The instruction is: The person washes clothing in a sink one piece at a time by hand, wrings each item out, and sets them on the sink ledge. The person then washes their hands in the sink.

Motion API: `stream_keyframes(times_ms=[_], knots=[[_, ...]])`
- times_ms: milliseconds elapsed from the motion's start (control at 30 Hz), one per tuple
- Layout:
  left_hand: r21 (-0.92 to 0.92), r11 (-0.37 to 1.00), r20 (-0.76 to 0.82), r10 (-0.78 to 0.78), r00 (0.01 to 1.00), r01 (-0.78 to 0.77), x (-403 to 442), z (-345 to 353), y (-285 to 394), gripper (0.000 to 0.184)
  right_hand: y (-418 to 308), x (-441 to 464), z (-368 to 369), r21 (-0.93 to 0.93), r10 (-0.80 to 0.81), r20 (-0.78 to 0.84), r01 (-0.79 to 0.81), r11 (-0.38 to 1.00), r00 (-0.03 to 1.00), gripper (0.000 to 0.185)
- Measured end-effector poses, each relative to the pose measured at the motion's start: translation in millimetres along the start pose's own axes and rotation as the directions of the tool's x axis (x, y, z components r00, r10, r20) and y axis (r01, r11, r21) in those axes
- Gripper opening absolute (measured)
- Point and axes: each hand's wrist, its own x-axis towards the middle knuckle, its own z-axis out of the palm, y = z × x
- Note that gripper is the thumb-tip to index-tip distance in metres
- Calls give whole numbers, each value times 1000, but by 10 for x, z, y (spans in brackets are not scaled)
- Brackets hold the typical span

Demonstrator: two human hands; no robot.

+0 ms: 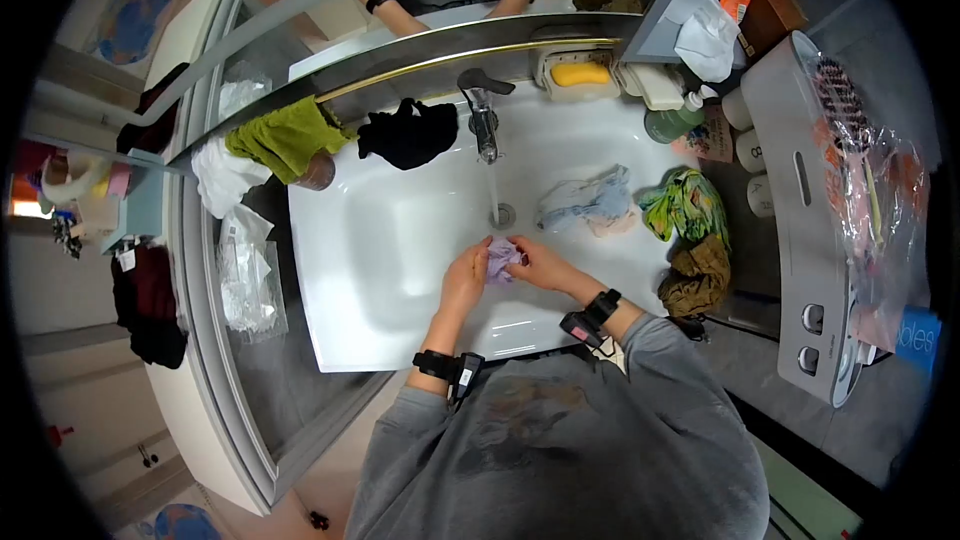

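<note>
A small lilac cloth [502, 260] is bunched between my two hands over the front of the white sink [350, 310]. My left hand [465, 278] has its fingers closed on the cloth's left side. On the right side my right hand [541, 265] pinches the same cloth. Just beyond them, water runs from the faucet [484, 120] towards the drain [503, 214]. A pale blue cloth [590, 200] lies in the basin to the right of the stream.
Black cloth [410, 132] and green cloth [285, 140] lie on the sink's back edge. Patterned green cloth [688, 205] and brown cloth [697, 277] sit at its right. A yellow soap bar [580, 74], green bottle [672, 122] and white organizer [800, 240] stand beyond.
</note>
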Motion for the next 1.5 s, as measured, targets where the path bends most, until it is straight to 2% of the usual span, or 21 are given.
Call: stream_keyframes(times_ms=[67,200,267,367,500,567,600,667,700,833,933,1000,1067,1100,1167,1200,1267,1333,1367,1400,1500], knots=[[246,957,-232,210,950,-152,29,-43,-154,38,82,31,101,-18,40,20,-40,999,999,38],[190,982,-255,30,966,19,18,-212,-623,40,122,15,73,-44,160,-9,-161,986,987,28],[-529,831,-417,-431,800,172,40,-192,-1094,36,231,0,-2,-119,195,-40,-199,973,980,25],[-669,732,-414,-512,753,129,-1,-506,-1201,34,546,-22,-70,-90,176,-155,-192,977,972,19],[-689,649,-187,-588,787,321,-56,-636,-1072,33,770,42,-58,41,228,-289,-226,973,930,19],[-358,683,65,-662,747,637,-6,-408,-1655,34,930,125,0,35,290,-309,-294,955,906,19],[-362,680,65,-664,745,638,-15,-299,-1760,34,1062,185,44,-7,297,-370,-322,947,880,23],[110,873,-435,-388,813,476,-32,-7,-1822,46,1114,304,102,-55,299,-426,-354,934,854,28],[115,773,-344,-558,755,624,18,-31,-1617,56,1059,402,212,-69,364,-424,-430,900,829,32],[-264,817,-130,-557,820,513,119,242,-1481,53,595,639,727,-330,334,-388,-468,819,859,52],[-390,796,-130,-545,829,462,164,598,-1513,56,605,816,1223,-157,284,-300,-341,927,910,51],[-383,804,-171,-545,821,455,220,600,-1565,61,450,863,1377,232,376,-87,-348,908,923,59],[-831,185,289,-663,690,525,294,326,-1369,58,254,792,1415,164,299,-105,-280,946,948,56],[-833,180,288,-666,688,523,263,236,-1333,58,126,733,1382,93,220,-123,-209,973,968,54],[-935,-175,354,-502,790,307,209,116,-1304,51,-207,579,1201,66,175,-52,-171,983,983,48],[-936,-179,353,-503,789,304,252,239,-1483,51,-351,528,1106,45,131,14,-131,990,991,43],[-951,106,157,-643,749,290,400,648,-1948,36,-522,543,934,32,203,66,-205,978,977,38],[-952,-6,241,-634,735,306,294,337,-1269,39,-492,636,920,30,269,114,-274,961,956,34],[-939,-123,327,-612,720,322,249,243,-999,41,-370,695,951,-161,202,29,-195,968,979,35],[-939,-124,328,-612,720,322,237,297,-981,41,-358,727,925,-353,117,-42,-125,927,992,36],[-946,-5,242,-681,691,325,190,391,-1070,39,-336,667,824,-369,38,-22,-44,928,999,36]])
